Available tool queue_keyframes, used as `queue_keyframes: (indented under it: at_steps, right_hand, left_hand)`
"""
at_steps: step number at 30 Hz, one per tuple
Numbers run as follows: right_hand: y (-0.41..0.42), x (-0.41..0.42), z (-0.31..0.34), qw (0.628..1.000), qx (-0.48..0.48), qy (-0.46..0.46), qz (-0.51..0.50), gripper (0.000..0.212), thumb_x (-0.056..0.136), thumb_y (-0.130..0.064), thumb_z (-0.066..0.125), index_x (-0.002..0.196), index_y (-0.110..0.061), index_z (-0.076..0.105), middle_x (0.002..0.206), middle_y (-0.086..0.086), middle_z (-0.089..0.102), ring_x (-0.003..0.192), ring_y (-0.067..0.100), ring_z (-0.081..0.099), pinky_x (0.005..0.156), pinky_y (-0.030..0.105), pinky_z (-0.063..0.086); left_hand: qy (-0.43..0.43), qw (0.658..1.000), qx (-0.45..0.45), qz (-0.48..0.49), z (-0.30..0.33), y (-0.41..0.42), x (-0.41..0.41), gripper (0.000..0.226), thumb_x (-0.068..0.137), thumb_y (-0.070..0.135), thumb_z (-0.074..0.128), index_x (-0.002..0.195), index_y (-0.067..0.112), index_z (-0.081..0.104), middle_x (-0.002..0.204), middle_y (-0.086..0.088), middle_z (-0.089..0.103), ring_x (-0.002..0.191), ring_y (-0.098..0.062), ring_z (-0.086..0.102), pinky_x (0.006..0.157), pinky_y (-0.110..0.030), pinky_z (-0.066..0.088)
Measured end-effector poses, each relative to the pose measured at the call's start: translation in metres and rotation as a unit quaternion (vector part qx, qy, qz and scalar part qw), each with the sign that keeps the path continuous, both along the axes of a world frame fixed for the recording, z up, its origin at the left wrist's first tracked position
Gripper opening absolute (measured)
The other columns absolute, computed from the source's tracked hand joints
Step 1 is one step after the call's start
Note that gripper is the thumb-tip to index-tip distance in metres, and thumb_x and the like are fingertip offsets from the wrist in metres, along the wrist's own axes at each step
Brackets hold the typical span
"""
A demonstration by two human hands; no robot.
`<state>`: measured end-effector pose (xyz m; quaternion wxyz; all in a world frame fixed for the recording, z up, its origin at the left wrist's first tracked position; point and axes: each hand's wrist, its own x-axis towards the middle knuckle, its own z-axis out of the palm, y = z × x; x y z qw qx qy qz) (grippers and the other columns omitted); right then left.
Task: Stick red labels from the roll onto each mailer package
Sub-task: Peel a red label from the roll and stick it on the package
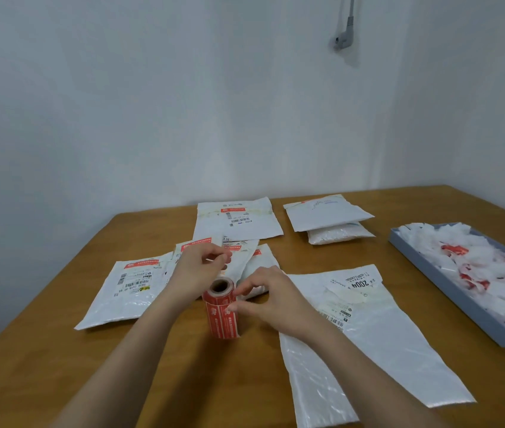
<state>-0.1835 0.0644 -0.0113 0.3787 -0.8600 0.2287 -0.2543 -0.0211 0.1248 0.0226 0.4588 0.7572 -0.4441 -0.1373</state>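
Two hands (195, 270) (271, 299) hold one label roll (222, 310).

Glossy white plastic mailers (368, 344), smooth wooden table (44, 350), red paper label roll (222, 313)

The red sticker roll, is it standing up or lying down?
Standing up. The red label roll is upright on the table, its cardboard hole facing up, between the left hand and right hand.
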Motion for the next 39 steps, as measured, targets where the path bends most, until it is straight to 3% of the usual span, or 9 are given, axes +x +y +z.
queue_keyframes:
  at_steps: [4,10,14,17,22,28,34,39]
  right_hand:
    - [0.01,0.006,-0.007,0.999,-0.033,0.012,0.009,0.027,0.078,-0.038,0.077,0.101,-0.023,0.073,0.098,-0.007,0.06,0.099,0.006,0.045,0.081,0.017,0.039]
    - [0.005,-0.002,-0.017,1.0,-0.019,-0.023,-0.012,0.007,0.083,-0.028,0.073,0.086,-0.023,0.07,0.089,-0.012,0.06,0.096,0.003,0.046,0.08,0.011,0.035]
    - [-0.004,-0.01,-0.029,0.997,0.027,-0.047,-0.052,0.005,0.085,-0.029,0.071,0.083,-0.027,0.067,0.092,-0.011,0.066,0.096,0.001,0.053,0.086,0.019,0.043]
    - [-0.01,-0.015,-0.033,0.993,0.07,-0.069,-0.066,0.004,0.086,-0.024,0.07,0.083,-0.022,0.068,0.087,-0.007,0.068,0.087,0.007,0.062,0.083,0.031,0.053]
    - [-0.01,-0.015,-0.038,0.993,0.058,-0.071,-0.072,0.01,0.09,-0.019,0.065,0.098,-0.026,0.066,0.082,-0.007,0.064,0.083,0.005,0.061,0.075,0.02,0.053]
    - [-0.006,-0.014,-0.027,0.994,-0.013,-0.079,-0.07,0.006,0.088,-0.019,0.067,0.09,-0.018,0.072,0.085,-0.009,0.068,0.085,0.005,0.06,0.079,0.019,0.047]
    - [-0.002,-0.014,-0.029,0.992,-0.038,-0.078,-0.092,0.006,0.085,-0.015,0.069,0.087,-0.02,0.071,0.079,-0.011,0.066,0.087,0.004,0.056,0.075,0.009,0.039]
    - [0.002,-0.014,-0.03,0.992,-0.031,-0.091,-0.086,0.006,0.087,-0.015,0.067,0.086,-0.02,0.07,0.08,-0.012,0.067,0.088,0.003,0.055,0.075,0.007,0.037]
  left_hand:
    - [0.008,1.0,-0.017,-0.014,-0.006,0.009,-0.006,0.014,0.095,0.017,0.058,0.102,0.017,0.071,0.091,0.008,0.072,0.083,0.0,0.068,0.077,-0.022,0.055]
    - [-0.003,0.997,-0.055,-0.048,-0.017,0.02,-0.013,0.014,0.093,0.016,0.061,0.092,0.025,0.072,0.09,0.01,0.074,0.088,-0.002,0.068,0.082,-0.023,0.055]
    - [-0.015,0.995,-0.071,-0.064,-0.033,0.027,-0.017,0.012,0.091,0.019,0.063,0.094,0.023,0.075,0.102,0.012,0.07,0.1,-0.006,0.062,0.073,-0.006,0.046]
    - [-0.048,0.991,-0.088,-0.088,-0.045,0.03,-0.016,0.013,0.09,0.02,0.066,0.097,0.028,0.073,0.109,0.015,0.066,0.106,0.003,0.057,0.076,-0.008,0.044]
    - [-0.043,0.984,-0.12,-0.125,-0.066,0.034,-0.014,0.017,0.087,0.019,0.067,0.099,0.031,0.071,0.117,0.019,0.06,0.114,0.008,0.052,0.084,-0.008,0.045]
    - [-0.132,0.975,-0.118,-0.135,-0.06,0.03,-0.023,0.027,0.084,0.017,0.072,0.102,0.036,0.066,0.117,0.024,0.055,0.117,0.018,0.043,0.093,0.002,0.031]
    - [-0.16,0.973,-0.137,-0.099,-0.071,0.028,-0.033,0.018,0.085,0.022,0.07,0.102,0.029,0.07,0.122,0.015,0.058,0.122,0.015,0.04,0.101,-0.002,0.028]
    - [-0.128,0.975,-0.151,-0.103,-0.068,0.031,-0.034,0.011,0.083,0.028,0.063,0.093,0.032,0.065,0.121,0.014,0.059,0.126,0.0,0.047,0.103,-0.01,0.033]
